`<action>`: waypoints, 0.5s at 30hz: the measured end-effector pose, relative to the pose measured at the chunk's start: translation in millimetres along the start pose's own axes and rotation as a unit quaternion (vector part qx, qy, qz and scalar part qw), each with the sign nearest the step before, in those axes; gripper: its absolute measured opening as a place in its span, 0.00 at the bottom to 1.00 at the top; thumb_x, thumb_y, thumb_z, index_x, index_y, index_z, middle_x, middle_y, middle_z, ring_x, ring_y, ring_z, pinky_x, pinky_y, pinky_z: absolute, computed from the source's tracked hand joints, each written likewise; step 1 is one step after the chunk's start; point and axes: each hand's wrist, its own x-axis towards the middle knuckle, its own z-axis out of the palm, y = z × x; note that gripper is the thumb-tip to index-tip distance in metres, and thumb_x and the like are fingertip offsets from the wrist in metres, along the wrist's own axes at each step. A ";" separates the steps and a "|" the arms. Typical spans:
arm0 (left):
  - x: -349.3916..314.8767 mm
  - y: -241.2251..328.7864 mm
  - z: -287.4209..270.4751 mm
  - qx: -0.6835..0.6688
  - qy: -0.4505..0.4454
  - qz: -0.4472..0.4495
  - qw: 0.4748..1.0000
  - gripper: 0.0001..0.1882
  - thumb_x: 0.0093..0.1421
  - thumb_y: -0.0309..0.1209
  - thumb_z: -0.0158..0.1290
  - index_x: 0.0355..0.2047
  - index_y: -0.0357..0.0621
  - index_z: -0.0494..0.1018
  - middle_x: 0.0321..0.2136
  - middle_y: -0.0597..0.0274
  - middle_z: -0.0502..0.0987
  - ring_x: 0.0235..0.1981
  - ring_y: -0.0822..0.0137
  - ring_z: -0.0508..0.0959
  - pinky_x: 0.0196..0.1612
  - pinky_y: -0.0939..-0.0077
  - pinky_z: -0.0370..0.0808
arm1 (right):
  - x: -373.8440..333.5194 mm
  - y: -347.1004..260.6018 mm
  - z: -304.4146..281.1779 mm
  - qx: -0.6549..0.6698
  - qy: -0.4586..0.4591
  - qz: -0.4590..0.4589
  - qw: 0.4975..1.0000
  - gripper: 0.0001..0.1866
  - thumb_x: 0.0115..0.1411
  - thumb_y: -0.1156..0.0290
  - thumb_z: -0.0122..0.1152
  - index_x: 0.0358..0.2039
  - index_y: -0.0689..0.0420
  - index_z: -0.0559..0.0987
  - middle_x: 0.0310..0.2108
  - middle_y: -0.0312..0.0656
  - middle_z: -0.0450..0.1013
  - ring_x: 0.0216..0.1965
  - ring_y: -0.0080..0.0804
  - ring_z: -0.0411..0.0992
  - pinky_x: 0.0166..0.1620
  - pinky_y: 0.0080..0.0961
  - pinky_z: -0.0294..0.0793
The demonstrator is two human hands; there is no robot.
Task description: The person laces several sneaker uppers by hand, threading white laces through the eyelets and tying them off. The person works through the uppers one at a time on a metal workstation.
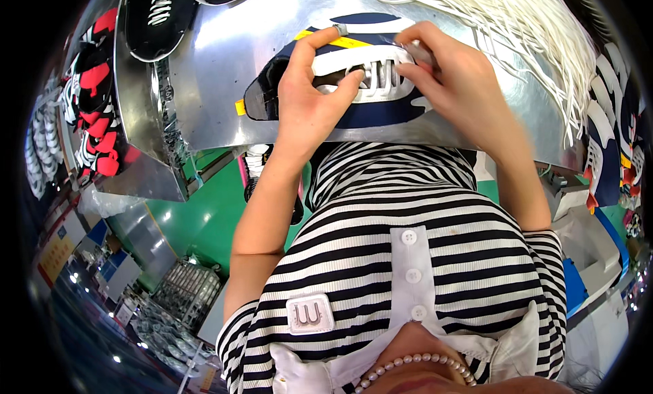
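while i monitor the feed, the shoe upper lies on the table

when i read the head view, the shoe upper, navy with white and yellow parts, is positioned close to the near edge of the metal table. its dark-lined open end faces left, and a small yellow tab projects there. white lace rows cross its right-hand part.

left hand: partly open. thumb and index finger stand apart in a c-shape over the upper; the index fingertip, with a grey band on it, is at the far side, and the thumb tip is at the lace rows.

right hand: thumb and index finger bent towards each other at the right end of the rows. i cannot tell whether a lace is pinched between them.

surroundings: a bundle of white laces spreads over the table's far right. a black shoe with white lacing rests at the far left. red-and-black uppers are grouped beyond the table's left end.
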 end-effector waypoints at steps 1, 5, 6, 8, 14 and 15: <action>2.0 -0.7 2.5 -0.002 0.011 0.010 1.000 0.25 0.51 0.21 0.61 0.51 0.36 0.69 0.41 0.55 0.78 0.41 0.70 0.79 0.44 0.77 0.75 | 3.4 7.3 12.4 0.018 0.022 0.001 1.000 0.11 0.56 0.66 0.64 0.38 0.54 0.77 0.17 0.38 0.74 0.20 0.33 0.74 0.24 0.30 0.70; 8.2 -14.3 12.9 0.134 0.098 0.116 0.979 0.26 0.52 0.22 0.61 0.52 0.35 0.67 0.42 0.54 0.77 0.40 0.66 0.79 0.45 0.74 0.75 | 4.9 11.7 43.0 0.012 0.158 -0.003 0.987 0.08 0.55 0.64 0.66 0.34 0.49 0.80 0.15 0.34 0.72 0.16 0.29 0.72 0.20 0.26 0.66; 9.4 -3.2 10.0 0.072 0.044 0.046 0.995 0.28 0.52 0.21 0.61 0.53 0.35 0.66 0.41 0.56 0.77 0.42 0.70 0.77 0.46 0.76 0.74 | 7.3 17.2 46.2 -0.002 0.193 -0.013 0.981 0.05 0.57 0.64 0.65 0.32 0.48 0.80 0.14 0.32 0.71 0.15 0.27 0.70 0.19 0.25 0.65; 7.1 14.8 -16.4 -0.090 -0.103 -0.100 0.985 0.29 0.53 0.20 0.61 0.55 0.36 0.65 0.41 0.60 0.76 0.40 0.77 0.75 0.44 0.80 0.74 | 4.8 17.1 49.1 0.039 0.196 0.018 0.980 0.05 0.57 0.65 0.65 0.33 0.48 0.80 0.14 0.32 0.71 0.15 0.27 0.70 0.19 0.24 0.65; 9.4 24.3 -15.2 -0.141 -0.084 -0.170 0.972 0.28 0.55 0.21 0.61 0.56 0.37 0.65 0.37 0.67 0.76 0.34 0.80 0.73 0.39 0.88 0.71 | 3.9 15.2 34.3 0.148 0.117 -0.121 0.975 0.12 0.49 0.74 0.67 0.35 0.47 0.80 0.21 0.30 0.75 0.19 0.27 0.73 0.22 0.23 0.69; 10.2 22.1 -15.8 -0.136 -0.104 -0.170 0.971 0.28 0.54 0.22 0.62 0.55 0.38 0.65 0.36 0.65 0.77 0.34 0.80 0.75 0.39 0.86 0.72 | 2.6 14.2 34.6 0.111 0.105 -0.202 0.967 0.14 0.47 0.75 0.67 0.35 0.46 0.80 0.22 0.29 0.75 0.20 0.28 0.73 0.22 0.23 0.69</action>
